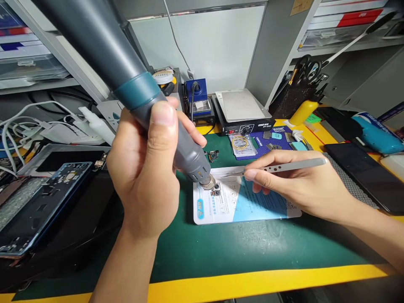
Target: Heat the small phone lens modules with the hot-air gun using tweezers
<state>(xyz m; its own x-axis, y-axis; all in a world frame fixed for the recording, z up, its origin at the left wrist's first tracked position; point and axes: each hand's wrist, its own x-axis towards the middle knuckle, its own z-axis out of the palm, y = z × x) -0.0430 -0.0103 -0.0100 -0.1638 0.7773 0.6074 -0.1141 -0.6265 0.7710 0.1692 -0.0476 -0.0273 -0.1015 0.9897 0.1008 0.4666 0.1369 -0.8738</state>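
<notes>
The fingers (164, 134) of the left hand (145, 185) are wrapping around the heat gun (94, 42), with the thumb pressing along its top side. The fingers of the right hand (303, 189) are pinching the tweezers (295, 164) between the thumb and the pointing finger, and the other fingers are curling under.

On the far left, white wires (19, 122) are looping down, and an open phone (47, 206) with a blue edge is lying with its dark insides showing. Next, a white bottle (99, 126) is leaning just behind the left hand. The gun is slanting down to the right, and its metal nose (208, 182) is pointing at the card (265, 206) on the green table (240, 248).

By the nose, a little camera part (216, 190) is lying on the white side of the card. I cannot tell if the nose is touching it. Behind the card, another small part (213, 156) is sitting on the green. The thin tips of the tweezers are reaching left over the card, near the camera part.

Farther back, a blue box (198, 90) is standing beside a hot plate (246, 109). To the right, a black cup (290, 101) is holding scissors (307, 69), and a yellow bottle (304, 112) is leaning by it. On the far right, a black phone (366, 172) is lying behind the right arm.
</notes>
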